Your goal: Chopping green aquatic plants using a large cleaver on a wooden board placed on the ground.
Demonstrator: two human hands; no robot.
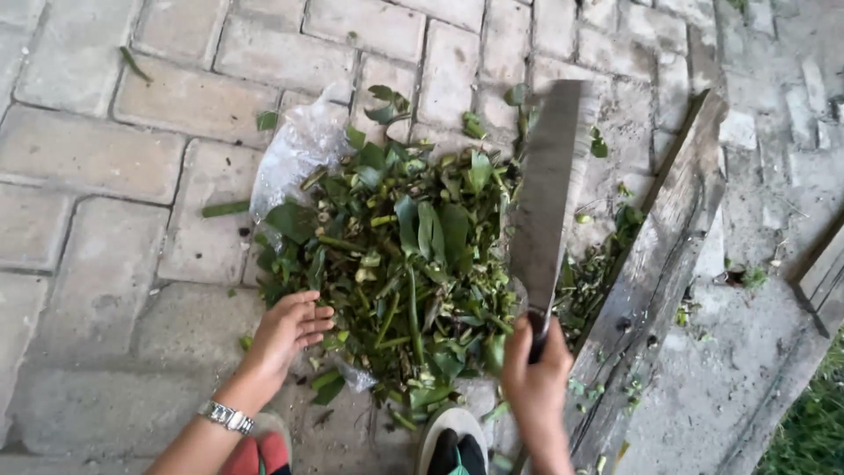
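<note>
A heap of chopped green leaves and stems (400, 255) lies on a brick pavement. My right hand (534, 374) grips the handle of a long, broad machete (552, 189), whose blade points away from me over the right side of the heap. My left hand (290, 330), with a metal wristwatch (227, 417) on the wrist, rests at the heap's near left edge, fingers curled against the cuttings. A clear plastic sheet (299, 154) shows under the far left of the heap.
A weathered wooden plank (655, 281) runs diagonally to the right of the heap, strewn with green bits. My feet in sandals (453, 444) show at the bottom edge. Grass (809, 422) grows at the bottom right corner.
</note>
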